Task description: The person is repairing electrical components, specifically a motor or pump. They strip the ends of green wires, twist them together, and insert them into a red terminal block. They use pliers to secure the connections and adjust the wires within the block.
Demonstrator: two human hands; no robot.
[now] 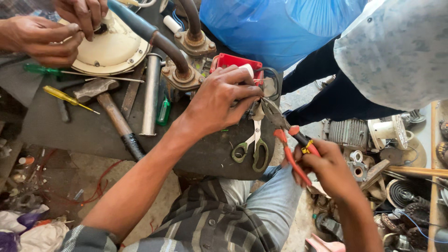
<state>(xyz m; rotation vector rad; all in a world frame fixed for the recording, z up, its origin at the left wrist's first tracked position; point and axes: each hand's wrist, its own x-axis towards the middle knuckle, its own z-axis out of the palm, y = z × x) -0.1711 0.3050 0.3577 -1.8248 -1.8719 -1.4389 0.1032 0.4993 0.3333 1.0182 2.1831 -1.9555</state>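
**Pliers meet the wire at your left fingertips**

Your right hand [326, 170] grips the orange-handled pliers [284, 128], whose long axis runs up-left, nose touching the small wire piece [255, 88] pinched in your left hand [219, 100] fingers [245, 91]. Both hands are closed on their things. Scissors [252, 144] lie just below on the dark tabletop [93, 130]; a red box [235, 62] sits behind.

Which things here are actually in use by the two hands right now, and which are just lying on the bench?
In hand:
left hand on small white cylindrical part beside red plastic box
right hand gripping red-handled steel pliers

Lying about:
green-handled scissors
wooden-handled hammer
yellow-handled screwdriver
green-handled screwdriver
shiny metal tube
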